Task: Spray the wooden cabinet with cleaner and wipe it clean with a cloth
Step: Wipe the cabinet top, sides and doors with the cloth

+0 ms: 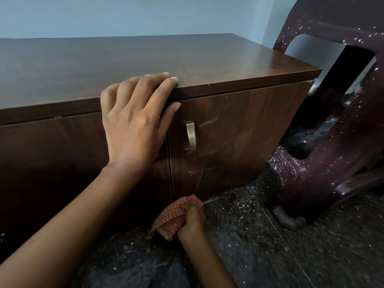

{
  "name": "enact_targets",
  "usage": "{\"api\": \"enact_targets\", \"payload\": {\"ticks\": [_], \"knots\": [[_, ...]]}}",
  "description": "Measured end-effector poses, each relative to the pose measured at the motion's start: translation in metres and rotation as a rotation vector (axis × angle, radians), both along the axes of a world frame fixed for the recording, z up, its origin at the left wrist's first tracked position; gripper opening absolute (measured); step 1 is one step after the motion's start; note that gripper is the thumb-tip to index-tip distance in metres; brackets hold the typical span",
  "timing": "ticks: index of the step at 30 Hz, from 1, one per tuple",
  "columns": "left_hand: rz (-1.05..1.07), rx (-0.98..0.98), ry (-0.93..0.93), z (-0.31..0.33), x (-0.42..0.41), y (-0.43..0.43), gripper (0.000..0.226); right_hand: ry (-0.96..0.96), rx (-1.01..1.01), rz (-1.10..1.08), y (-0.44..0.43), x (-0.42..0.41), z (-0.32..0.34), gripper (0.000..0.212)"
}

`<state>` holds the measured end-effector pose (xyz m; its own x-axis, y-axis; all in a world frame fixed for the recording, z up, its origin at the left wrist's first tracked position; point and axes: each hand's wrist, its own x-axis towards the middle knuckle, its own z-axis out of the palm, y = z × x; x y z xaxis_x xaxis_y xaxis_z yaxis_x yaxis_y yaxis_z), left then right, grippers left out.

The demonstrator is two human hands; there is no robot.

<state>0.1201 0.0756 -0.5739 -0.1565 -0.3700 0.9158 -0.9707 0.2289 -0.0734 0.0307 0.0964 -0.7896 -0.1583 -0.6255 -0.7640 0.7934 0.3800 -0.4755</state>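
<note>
A low dark wooden cabinet (228, 65) fills the upper left and middle of the head view, with two doors and a curved metal handle (190, 137) on the right door. My left hand (133, 119) grips the front edge of the cabinet top, fingers over the top and thumb under the lip. My right hand (192, 222) is low, at the bottom of the right door near the floor, closed on a bunched red-and-white checked cloth (174, 215). The right door shows pale streaks and smears. No spray bottle is in view.
A dark maroon plastic chair (324, 169), speckled with white spots, stands close to the cabinet's right end. The floor (311, 246) is dark speckled stone. A pale blue wall (124, 15) rises behind the cabinet.
</note>
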Motion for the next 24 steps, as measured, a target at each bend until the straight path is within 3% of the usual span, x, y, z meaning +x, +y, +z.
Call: {"api": "enact_targets", "payload": {"ticks": [4, 9, 17, 22, 24], "knots": [[-0.002, 0.004, -0.002, -0.001, 0.001, 0.000, 0.031, 0.002, -0.003, 0.019, -0.009, -0.023, 0.013, 0.015], [0.004, -0.011, -0.004, -0.001, 0.000, -0.001, 0.031, 0.117, -0.002, -0.150, -0.028, -0.063, 0.009, 0.033], [-0.003, -0.023, -0.010, -0.002, 0.000, -0.002, 0.031, -0.063, 0.045, 0.122, 0.006, 0.000, 0.009, 0.019], [0.007, -0.031, -0.005, -0.004, 0.001, -0.003, 0.032, 0.043, 0.015, 0.024, -0.010, -0.034, 0.013, 0.014], [0.008, -0.031, -0.008, -0.003, 0.001, -0.003, 0.032, 0.094, 0.035, -0.025, -0.009, -0.031, 0.010, 0.022]]}}
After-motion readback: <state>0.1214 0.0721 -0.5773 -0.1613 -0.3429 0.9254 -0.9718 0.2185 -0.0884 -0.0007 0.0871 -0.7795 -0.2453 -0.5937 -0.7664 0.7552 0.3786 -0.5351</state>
